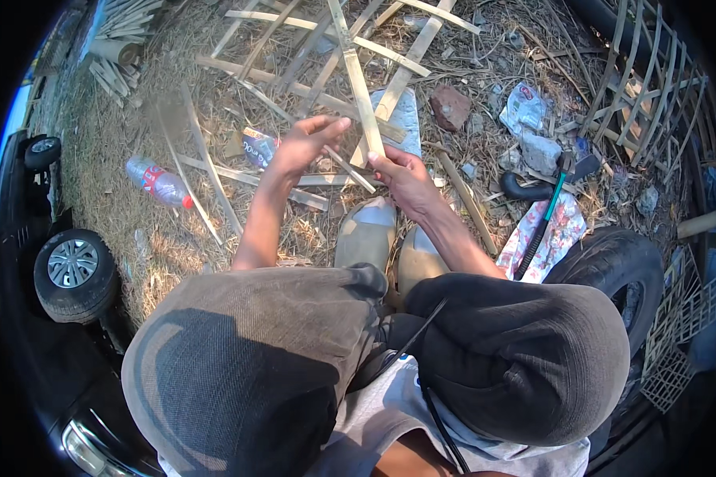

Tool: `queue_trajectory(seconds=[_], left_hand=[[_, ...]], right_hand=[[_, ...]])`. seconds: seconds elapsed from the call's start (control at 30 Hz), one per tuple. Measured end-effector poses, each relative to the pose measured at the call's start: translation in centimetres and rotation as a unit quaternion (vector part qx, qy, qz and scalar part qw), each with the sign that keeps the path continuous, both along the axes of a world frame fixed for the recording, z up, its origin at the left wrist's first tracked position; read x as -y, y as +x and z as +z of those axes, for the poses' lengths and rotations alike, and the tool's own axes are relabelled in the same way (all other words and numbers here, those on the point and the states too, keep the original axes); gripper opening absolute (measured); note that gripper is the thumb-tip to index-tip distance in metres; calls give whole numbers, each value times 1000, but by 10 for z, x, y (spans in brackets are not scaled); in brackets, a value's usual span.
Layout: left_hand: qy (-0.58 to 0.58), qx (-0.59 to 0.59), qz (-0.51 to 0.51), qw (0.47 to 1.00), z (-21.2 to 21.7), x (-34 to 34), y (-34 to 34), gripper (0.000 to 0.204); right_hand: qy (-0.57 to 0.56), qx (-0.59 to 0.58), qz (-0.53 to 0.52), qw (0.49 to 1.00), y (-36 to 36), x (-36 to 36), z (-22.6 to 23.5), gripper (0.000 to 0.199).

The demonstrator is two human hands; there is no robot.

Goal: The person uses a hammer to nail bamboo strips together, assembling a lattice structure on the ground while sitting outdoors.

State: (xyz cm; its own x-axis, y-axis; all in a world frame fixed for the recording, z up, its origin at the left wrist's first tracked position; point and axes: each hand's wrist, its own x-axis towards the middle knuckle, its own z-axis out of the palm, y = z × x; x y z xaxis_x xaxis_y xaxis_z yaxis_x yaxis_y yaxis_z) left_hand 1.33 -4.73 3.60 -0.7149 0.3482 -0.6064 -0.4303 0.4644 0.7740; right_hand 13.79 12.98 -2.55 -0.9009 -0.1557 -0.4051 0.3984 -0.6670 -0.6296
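Observation:
I sit with my knees up over dry, straw-covered ground. My right hand [404,176] grips the near end of a long flat bamboo slat [356,75] that runs away from me into a loose lattice of bamboo strips [310,63]. My left hand [304,143] hovers just left of that slat, fingers spread, close to a thinner strip [350,169] lying crosswise under both hands. My two shoes [367,232] rest on the ground right below the hands.
A plastic bottle [157,181] lies at left. A green-handled tool [542,224] rests on a patterned cloth [563,226] beside a tyre [612,266] at right. A woven bamboo panel [652,87] stands at far right, a dark car [64,274] at left, a reddish stone [451,106] ahead.

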Motion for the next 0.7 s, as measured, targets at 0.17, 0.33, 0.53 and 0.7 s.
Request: queue_trajectory(seconds=[0.17, 0.33, 0.53, 0.7], left_hand=[[47, 70, 1, 996, -12, 2, 29, 42], [55, 31, 7, 998, -30, -21, 50, 37], [78, 78, 42, 993, -42, -34, 51, 40], [53, 77, 29, 995, -38, -39, 48, 40]], right_hand=[[-15, 86, 0, 996, 13, -11, -18, 27], [28, 124, -54, 990, 16, -17, -4, 26], [-32, 140, -97, 985, 19, -9, -3, 21], [-82, 171, -120, 975, 22, -2, -2, 19]])
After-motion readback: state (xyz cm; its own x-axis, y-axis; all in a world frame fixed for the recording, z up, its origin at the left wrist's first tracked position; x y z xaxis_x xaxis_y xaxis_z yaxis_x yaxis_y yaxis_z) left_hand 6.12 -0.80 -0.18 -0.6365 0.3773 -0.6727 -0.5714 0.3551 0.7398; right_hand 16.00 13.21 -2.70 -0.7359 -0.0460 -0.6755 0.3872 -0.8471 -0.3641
